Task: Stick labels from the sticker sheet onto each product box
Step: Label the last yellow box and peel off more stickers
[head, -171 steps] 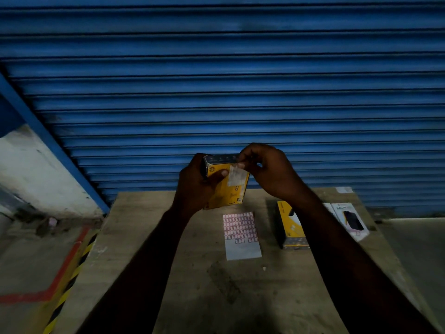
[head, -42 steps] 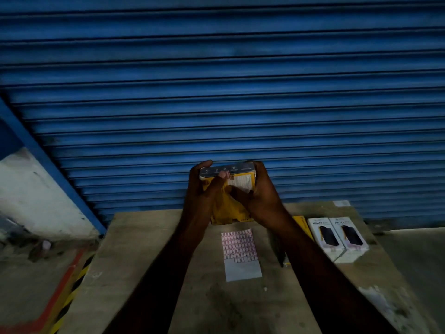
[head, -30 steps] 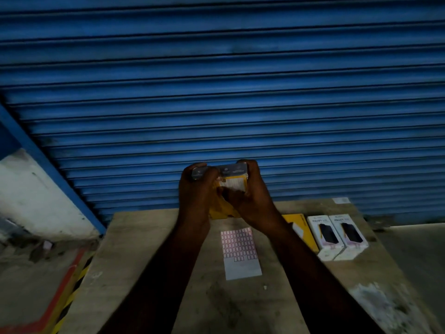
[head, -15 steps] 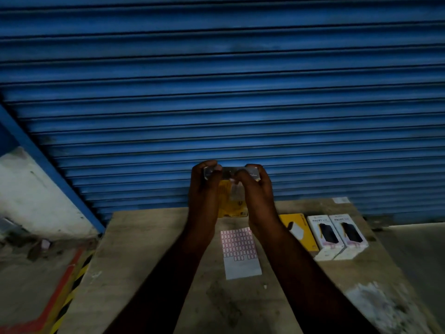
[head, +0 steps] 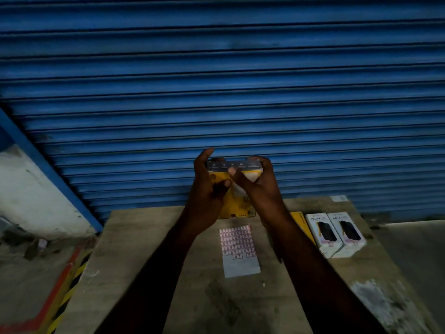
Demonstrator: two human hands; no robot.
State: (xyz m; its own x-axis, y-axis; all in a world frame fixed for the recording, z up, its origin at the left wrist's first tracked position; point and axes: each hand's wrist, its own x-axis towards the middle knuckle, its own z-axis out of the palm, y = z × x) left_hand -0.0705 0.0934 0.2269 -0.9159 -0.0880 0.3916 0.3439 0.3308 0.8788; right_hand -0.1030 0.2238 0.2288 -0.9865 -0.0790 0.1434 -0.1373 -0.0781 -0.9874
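Raised since a moment ago: left hand [head: 208, 189] index finger, now straight above the yellow box [head: 237, 206]. Gripped upright over the worktop [head: 144, 261] by fingers of both hands, right hand [head: 261, 189] thumb laid beside its white label [head: 252, 175]. Lying flat below: sticker sheet [head: 238, 249].

On the table [head: 144, 273] lie a sticker sheet [head: 239, 251], yellow box [head: 300, 220] and two white boxes [head: 321, 231].

Left hand [head: 207, 189], right hand [head: 258, 189]: curled, aloft.

A warehouse loading bay: blue roller shutter [head: 216, 80], hazard-striped floor tape [head: 67, 297], worn wooden table [head: 144, 273].
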